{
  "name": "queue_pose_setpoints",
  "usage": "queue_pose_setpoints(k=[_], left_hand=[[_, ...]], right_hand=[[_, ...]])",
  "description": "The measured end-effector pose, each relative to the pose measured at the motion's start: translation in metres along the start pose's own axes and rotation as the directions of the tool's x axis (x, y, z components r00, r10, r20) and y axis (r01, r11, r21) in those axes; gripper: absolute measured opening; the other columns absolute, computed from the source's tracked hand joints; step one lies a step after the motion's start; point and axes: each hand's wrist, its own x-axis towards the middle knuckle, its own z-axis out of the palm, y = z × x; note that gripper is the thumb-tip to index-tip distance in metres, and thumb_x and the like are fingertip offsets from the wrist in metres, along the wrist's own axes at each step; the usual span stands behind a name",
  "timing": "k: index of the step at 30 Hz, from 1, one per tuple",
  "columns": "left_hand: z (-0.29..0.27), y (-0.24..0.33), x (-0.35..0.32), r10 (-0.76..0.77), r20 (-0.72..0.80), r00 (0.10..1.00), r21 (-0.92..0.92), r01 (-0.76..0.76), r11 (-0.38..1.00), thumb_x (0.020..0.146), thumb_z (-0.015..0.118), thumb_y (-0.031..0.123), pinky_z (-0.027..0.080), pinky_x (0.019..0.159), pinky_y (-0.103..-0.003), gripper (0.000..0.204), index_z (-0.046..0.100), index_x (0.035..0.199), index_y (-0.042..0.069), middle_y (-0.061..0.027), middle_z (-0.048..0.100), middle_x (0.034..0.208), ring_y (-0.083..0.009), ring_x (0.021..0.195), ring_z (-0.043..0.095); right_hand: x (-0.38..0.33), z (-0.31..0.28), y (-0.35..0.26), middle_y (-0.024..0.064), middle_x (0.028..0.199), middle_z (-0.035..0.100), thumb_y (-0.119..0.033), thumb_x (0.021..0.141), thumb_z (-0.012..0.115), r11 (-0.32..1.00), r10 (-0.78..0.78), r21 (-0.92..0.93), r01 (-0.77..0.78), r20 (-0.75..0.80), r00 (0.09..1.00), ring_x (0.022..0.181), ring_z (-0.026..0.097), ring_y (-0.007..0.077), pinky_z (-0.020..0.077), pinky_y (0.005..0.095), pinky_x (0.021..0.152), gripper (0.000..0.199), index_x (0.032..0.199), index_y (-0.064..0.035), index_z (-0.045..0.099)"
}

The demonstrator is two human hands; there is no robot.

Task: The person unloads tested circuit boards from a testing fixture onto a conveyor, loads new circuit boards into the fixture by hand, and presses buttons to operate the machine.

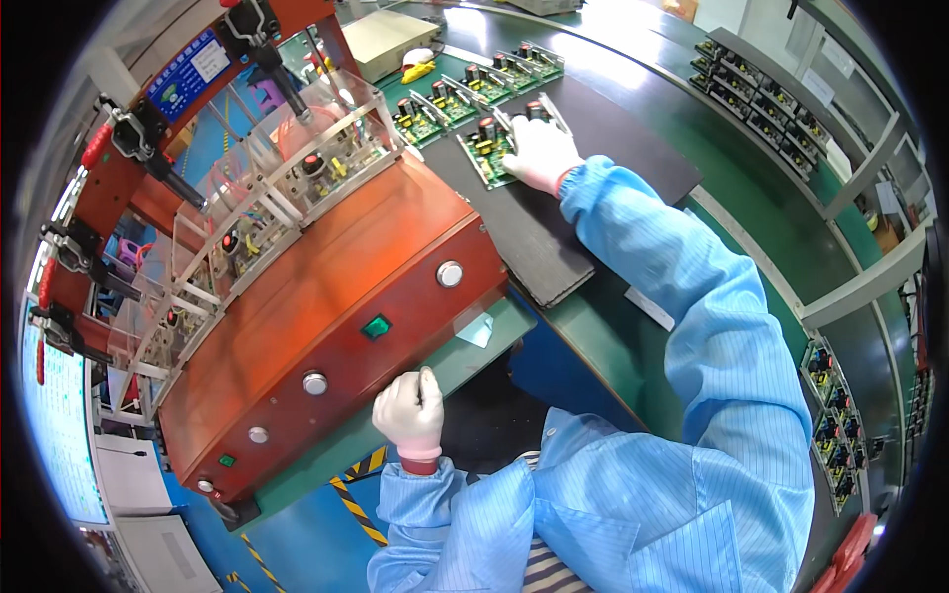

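My right hand (544, 155), in a white glove, reaches to the far side of the bench and grips a green circuit board (486, 155) at its right part. The board carries black and red components and upright metal plates, and lies over a dark mat (633, 133). My fingertips are partly hidden behind the hand and the parts. My left hand (409, 413), gloved too, is curled into a loose fist in front of the orange-red test fixture (346, 267), with nothing visible in it. Several similar circuit boards (474, 87) stand in a row beyond the mat.
Toggle clamps (138, 133) with red handles rise over the fixture's clear covers, where more boards sit. Round buttons (450, 274) and a green switch (377, 326) line its front. Board racks (756, 104) stand at right. A beige instrument box (390, 44) is at the back.
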Motion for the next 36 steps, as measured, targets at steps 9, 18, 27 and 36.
queue_pose_setpoints(k=[9,18,27,36], left_hand=[[-0.001,0.004,0.002,0.003,-0.038,0.999,-0.040,-0.004,0.999,0.090,0.069,0.019,0.047,0.063,-0.035,0.019,0.068,0.075,0.007,-0.0052,0.064,0.067,-0.0279,0.059,0.056],[0.000,0.002,0.005,0.017,-0.026,1.000,-0.012,-0.018,1.000,0.085,0.074,0.018,0.050,0.064,-0.034,0.013,0.070,0.075,0.011,-0.0014,0.066,0.067,-0.0249,0.061,0.060],[-0.007,0.010,0.009,-0.015,-0.077,0.997,-0.077,0.009,0.997,0.086,0.072,0.022,0.046,0.055,-0.038,0.018,0.071,0.072,0.010,-0.0046,0.068,0.066,-0.0298,0.057,0.060],[-0.003,0.007,0.004,-0.030,-0.089,0.996,0.007,0.031,1.000,0.087,0.073,0.022,0.046,0.055,-0.034,0.022,0.069,0.069,0.010,-0.0026,0.066,0.063,-0.0250,0.055,0.060]], right_hand=[[0.031,0.029,-0.044,0.0251,0.114,0.068,-0.036,0.087,0.064,0.997,-0.081,0.011,0.081,-0.032,0.996,0.107,0.066,0.0425,0.0536,0.0494,0.095,0.047,0.118,-0.0016,0.058],[0.001,0.011,-0.040,0.0202,0.133,0.065,-0.042,0.091,0.063,0.982,-0.069,0.158,0.103,-0.207,0.976,0.115,0.065,0.0406,0.0508,0.0462,0.103,0.060,0.138,-0.0055,0.058],[-0.212,-0.029,-0.105,0.0179,0.122,0.069,0.003,0.083,0.067,0.413,-0.622,0.565,0.715,-0.399,0.674,0.108,0.066,0.0360,0.0517,0.0398,0.097,0.039,0.121,-0.0025,0.070],[-0.235,0.049,-0.100,0.0121,0.113,0.072,0.002,0.083,0.066,0.345,-0.742,0.789,0.508,-0.102,0.663,0.100,0.067,0.0296,0.0537,0.0358,0.090,0.036,0.118,-0.0040,0.071]])
